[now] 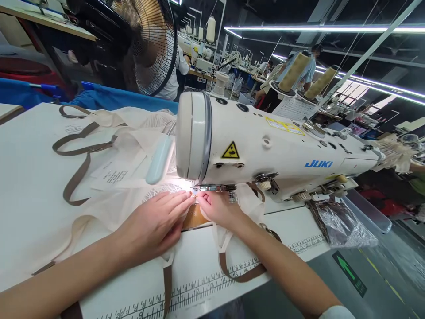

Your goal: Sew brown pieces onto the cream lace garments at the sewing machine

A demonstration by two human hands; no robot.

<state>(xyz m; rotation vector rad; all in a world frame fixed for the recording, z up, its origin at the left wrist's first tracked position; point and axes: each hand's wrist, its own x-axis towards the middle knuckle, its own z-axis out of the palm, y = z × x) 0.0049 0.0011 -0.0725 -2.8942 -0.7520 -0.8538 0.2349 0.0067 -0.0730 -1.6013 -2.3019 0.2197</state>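
Observation:
My left hand [156,221] lies flat, fingers stretched out, pressing cream fabric [109,208] with brown straps [78,170] onto the white table [29,177]. My right hand [217,208] is curled, fingertips pinching the fabric edge and a small brown patch [194,218] just under the presser foot [207,188] of the white JUKI sewing machine [265,146]. Both hands meet at the lit needle area.
A black fan [152,44] stands behind the table, over blue cloth [119,97]. Thread cones [294,71] sit behind the machine. A clear plastic bag [341,223] lies at the table's right edge. A ruler strip [212,283] runs along the front edge. Other people work farther back.

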